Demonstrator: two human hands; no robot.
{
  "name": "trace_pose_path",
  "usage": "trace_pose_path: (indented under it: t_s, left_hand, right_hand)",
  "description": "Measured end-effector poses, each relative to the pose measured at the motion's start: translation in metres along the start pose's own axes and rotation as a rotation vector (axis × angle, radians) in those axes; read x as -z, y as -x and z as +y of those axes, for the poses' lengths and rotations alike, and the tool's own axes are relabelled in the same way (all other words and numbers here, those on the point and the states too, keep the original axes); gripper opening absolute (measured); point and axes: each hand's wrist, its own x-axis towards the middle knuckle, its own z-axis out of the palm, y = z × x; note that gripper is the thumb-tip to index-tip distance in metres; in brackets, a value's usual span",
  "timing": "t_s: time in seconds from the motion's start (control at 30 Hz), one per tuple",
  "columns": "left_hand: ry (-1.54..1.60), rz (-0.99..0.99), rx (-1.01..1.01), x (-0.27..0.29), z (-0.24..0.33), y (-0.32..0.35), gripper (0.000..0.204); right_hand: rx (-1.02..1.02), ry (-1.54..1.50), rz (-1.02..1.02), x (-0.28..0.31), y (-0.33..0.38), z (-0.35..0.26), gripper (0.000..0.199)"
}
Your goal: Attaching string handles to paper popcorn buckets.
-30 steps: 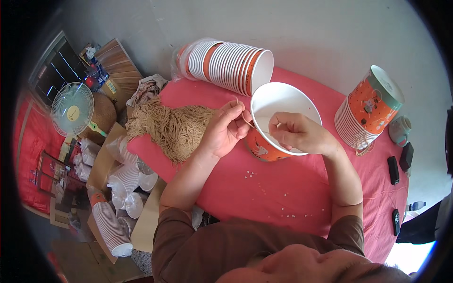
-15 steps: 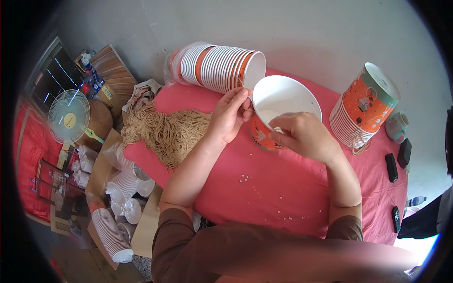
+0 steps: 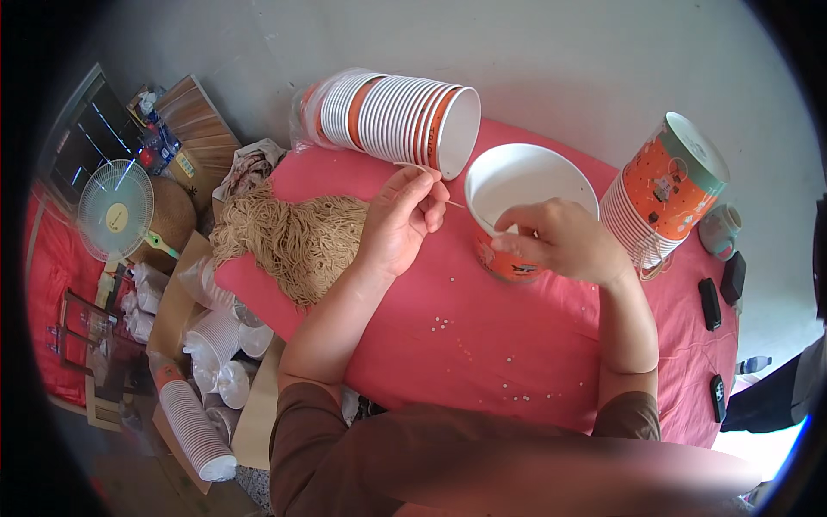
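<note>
Two bare forearms come up from the lower edge, uncovered from the elbows to the fingers — no watch, ring, bracelet or glove on either. The left hand (image 3: 398,226) and right hand (image 3: 560,241) are plain, with short nails. The upper arms are covered by loose brown sleeves (image 3: 314,431) that end just above the elbows, their hems slightly rumpled. They belong to one brown top (image 3: 448,461) of soft, unpatterned cloth — no print, buttons or seams that can be made out. Nearest the lower edge the body is blurred.
</note>
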Motion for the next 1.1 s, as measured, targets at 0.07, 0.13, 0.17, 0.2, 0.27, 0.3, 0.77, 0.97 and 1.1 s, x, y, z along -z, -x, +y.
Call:
trace_pose_path:
  t_s: [0.07,0.13,0.17,0.2,0.27,0.3,0.77,0.97,1.1]
  left_hand:
    - [-0.034,-0.048,-0.051,0.000,0.002,0.002,0.013]
    - [-0.080,-0.056,-0.102,-0.002,0.008,0.006,0.013]
    - [-0.126,-0.067,-0.153,-0.004,0.011,0.008,0.014]
    - [-0.152,-0.070,-0.203,-0.006,0.012,0.010,0.013]
    - [-0.216,-0.102,-0.266,-0.009,0.014,0.012,0.013]
    - [-0.281,-0.131,-0.333,-0.011,0.015,0.013,0.013]
    - [-1.055,-0.033,-0.305,-0.022,0.000,0.020,0.013]
    - [-1.035,-0.137,-0.284,-0.036,0.001,0.028,0.010]
    - [-0.896,-0.225,-0.148,-0.039,0.004,0.031,0.009]
  right_hand:
    - [0.028,-0.136,0.106,0.005,0.003,0.005,0.022]
    - [0.025,-0.147,0.114,0.010,0.004,0.007,0.021]
    - [-0.012,-0.130,0.100,0.012,0.004,0.006,0.019]
    - [-0.049,-0.112,0.085,0.013,0.005,0.006,0.018]
    - [-0.013,-0.005,0.127,0.008,0.009,0.012,0.015]
    - [0.026,0.104,0.166,0.006,0.011,0.015,0.013]
    - [0.199,-0.181,0.275,0.004,0.009,-0.008,0.006]
    - [0.270,-0.330,0.315,-0.003,0.005,-0.011,0.006]
    - [0.206,-0.449,0.394,-0.008,0.000,-0.009,0.005]
